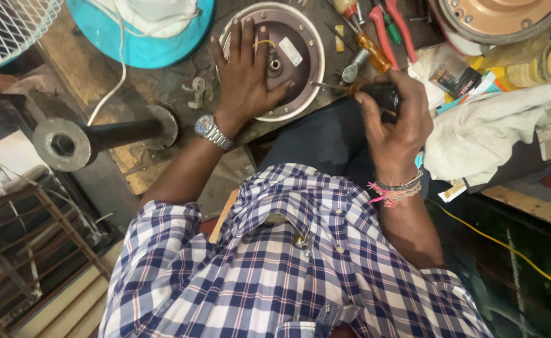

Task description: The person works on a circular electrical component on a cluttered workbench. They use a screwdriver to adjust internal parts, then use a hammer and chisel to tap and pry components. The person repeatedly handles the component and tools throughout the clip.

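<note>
Left hand (245, 75): fingers spread, palm flat on round motor housing (300, 59), pinning it to tabletop (163, 81); right hand (393, 122), at three o'clock: grip closed on screwdriver (375, 94), tip aimed at housing rim.

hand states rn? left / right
Left hand: open, palm flat on the round motor cover.
Right hand: closed on a black-handled screwdriver, its tip at the cover's rim.
</note>
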